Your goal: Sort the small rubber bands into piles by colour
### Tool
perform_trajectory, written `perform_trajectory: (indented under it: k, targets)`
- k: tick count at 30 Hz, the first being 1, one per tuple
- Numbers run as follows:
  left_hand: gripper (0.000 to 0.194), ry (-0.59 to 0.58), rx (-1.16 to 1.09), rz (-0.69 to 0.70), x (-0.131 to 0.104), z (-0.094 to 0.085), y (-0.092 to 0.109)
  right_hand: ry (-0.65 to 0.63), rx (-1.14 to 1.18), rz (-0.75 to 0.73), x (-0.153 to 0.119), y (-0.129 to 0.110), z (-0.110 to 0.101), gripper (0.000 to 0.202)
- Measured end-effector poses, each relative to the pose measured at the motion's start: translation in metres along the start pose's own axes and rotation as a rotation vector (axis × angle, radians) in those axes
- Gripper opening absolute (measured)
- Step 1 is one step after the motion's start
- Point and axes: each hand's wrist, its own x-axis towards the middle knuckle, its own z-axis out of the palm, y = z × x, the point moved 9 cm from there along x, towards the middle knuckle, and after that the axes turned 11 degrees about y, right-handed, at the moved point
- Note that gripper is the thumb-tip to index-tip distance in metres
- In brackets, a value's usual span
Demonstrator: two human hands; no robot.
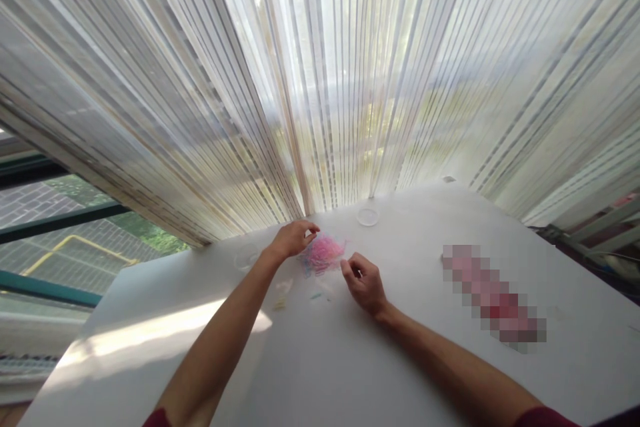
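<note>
A loose heap of thin pink strands or small pieces (325, 252), with some blue and purple at its edges, lies on the white table. My left hand (295, 239) is at the heap's upper left edge, fingers curved and thumb slightly apart from them, with nothing visible between. To the heap's lower right, my right hand (365, 282) is closed, thumb and forefinger curled together in a pinch. Whatever its fingertips hold, if anything, is too small to make out. Nearer to me lie small yellow pieces (280, 303) and a few teal bits (317, 295).
A clear round lid or dish (367, 217) lies behind the heap. Another clear container (245, 257) is left of my left hand. A blurred-out pinkish oblong (493, 297) lies on the white table (320, 367) at right. Sheer striped curtains (350, 80) hang along the table's far edge.
</note>
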Motion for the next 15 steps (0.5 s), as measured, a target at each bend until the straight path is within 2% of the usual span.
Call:
perform_trajectory:
  k: [3,5,10,15]
  targets:
    - [0.026,-0.030,0.024,0.028,0.015,0.006,0.008,0.126,0.009,0.110,0.005,0.013,-0.012,0.041]
    - [0.026,-0.055,0.049,0.032,0.026,0.009,0.012,0.167,0.021,0.168,0.006,0.020,-0.016,0.042]
    - [0.024,-0.122,0.131,-0.033,0.047,0.021,0.014,0.167,0.034,0.234,0.007,0.027,-0.015,0.043]
    - [0.017,-0.148,0.156,-0.067,0.055,0.030,0.013,0.152,0.036,0.245,0.006,0.028,-0.014,0.044]
